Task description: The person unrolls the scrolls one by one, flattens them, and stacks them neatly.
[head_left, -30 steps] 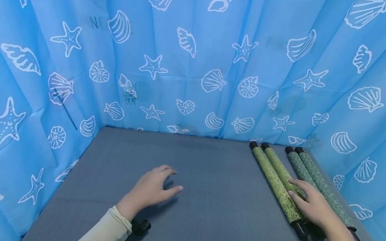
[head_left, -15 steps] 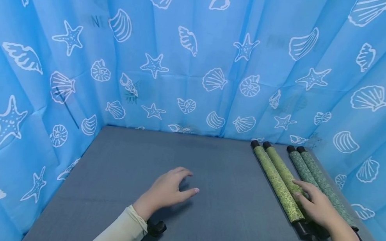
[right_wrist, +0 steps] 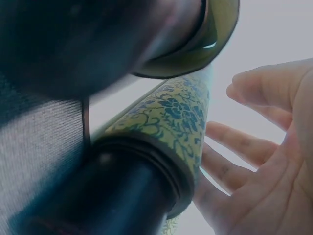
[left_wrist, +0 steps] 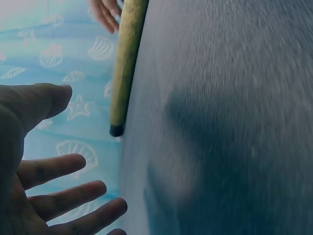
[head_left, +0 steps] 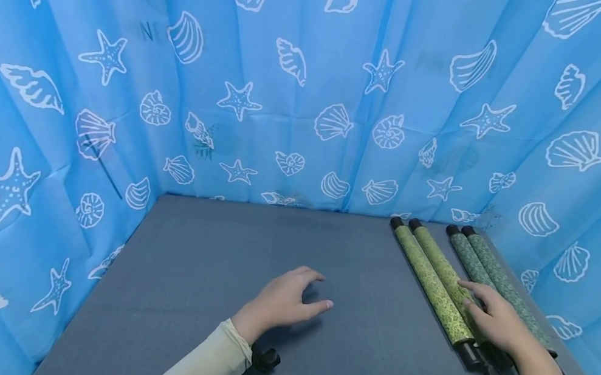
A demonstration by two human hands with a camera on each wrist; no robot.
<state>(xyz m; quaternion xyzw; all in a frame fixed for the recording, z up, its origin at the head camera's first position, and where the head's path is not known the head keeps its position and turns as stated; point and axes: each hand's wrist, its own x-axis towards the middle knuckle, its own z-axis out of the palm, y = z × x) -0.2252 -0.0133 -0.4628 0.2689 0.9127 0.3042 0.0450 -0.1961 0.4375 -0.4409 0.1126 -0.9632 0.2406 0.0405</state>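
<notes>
Two yellow-green rolls with black ends, like the two rods of a patterned scroll (head_left: pixel 430 280), lie side by side at the right of the table. My right hand (head_left: pixel 501 321) is over the second of them, fingers loosely stretched and curled round nothing. In the right wrist view a floral-patterned roll (right_wrist: pixel 176 110) with a black knob shows beside that hand's spread fingers (right_wrist: pixel 239 142). My left hand (head_left: pixel 283 302) hovers over the middle of the grey table, thumb and fingers apart, holding nothing. The left wrist view shows its spread fingers (left_wrist: pixel 63 198) and the yellow-green roll beyond.
A pair of darker green rolls (head_left: pixel 505 282) with black ends lies right of the yellow-green pair, partly behind my right arm. The grey table (head_left: pixel 240 236) is backed and flanked by a blue curtain (head_left: pixel 296 126) with shell prints.
My left hand has moved to the right across the table, toward the rolls. The right hand has stayed nearly in place over the yellow-green pair, and the rolls have not moved.
</notes>
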